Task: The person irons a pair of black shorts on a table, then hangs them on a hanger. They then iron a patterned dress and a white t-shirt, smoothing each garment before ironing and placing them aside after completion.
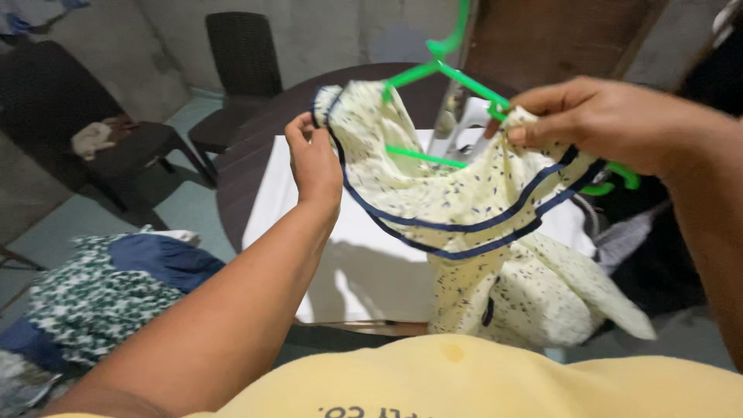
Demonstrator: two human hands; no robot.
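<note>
A pale yellow garment [480,232] with small dark flecks and navy trim hangs over a bright green plastic hanger [449,73]. My left hand [313,159] grips the garment's left shoulder edge near the navy trim. My right hand [592,116] pinches the fabric at the right shoulder, where the hanger's arm pokes out. The garment's lower part droops over a white cloth [348,248] on a dark round table [248,155]. Part of the hanger is hidden inside the fabric.
A pile of green-and-white patterned and blue clothes [108,286] lies at lower left. Two dark chairs stand behind: one [240,62] at the table, another [70,116] with a crumpled cloth on its seat. Dark and grey clothing [642,240] lies at right.
</note>
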